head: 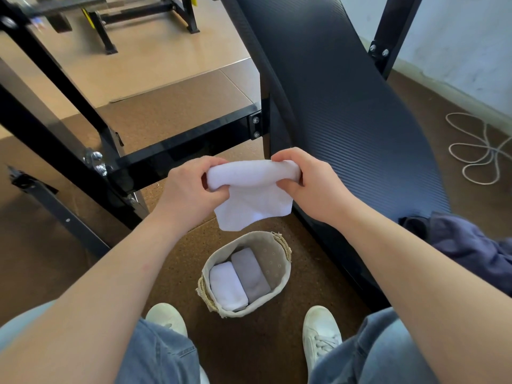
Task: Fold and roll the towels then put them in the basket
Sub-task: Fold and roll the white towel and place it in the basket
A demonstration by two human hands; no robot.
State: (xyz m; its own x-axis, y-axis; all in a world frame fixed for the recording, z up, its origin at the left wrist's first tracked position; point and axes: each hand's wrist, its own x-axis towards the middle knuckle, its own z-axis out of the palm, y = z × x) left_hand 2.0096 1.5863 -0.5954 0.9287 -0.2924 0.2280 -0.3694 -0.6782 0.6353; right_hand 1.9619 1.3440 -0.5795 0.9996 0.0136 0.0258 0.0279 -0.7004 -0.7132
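Observation:
I hold a white towel (250, 194) in the air in front of me, partly rolled at its top edge, its loose end hanging down. My left hand (191, 189) grips the roll's left end and my right hand (310, 181) grips its right end. Below, on the floor between my feet, stands a small fabric basket (277, 261) with rope handles. Inside it lie a rolled white towel (227, 289) on the left and a rolled grey towel (250, 274) beside it.
A dark padded bench (346, 106) slopes away on the right, with a dark blue cloth (465, 242) lying at its near end. Black metal frame bars (180, 151) cross to the left. A white cord (476, 151) coils on the brown floor at far right.

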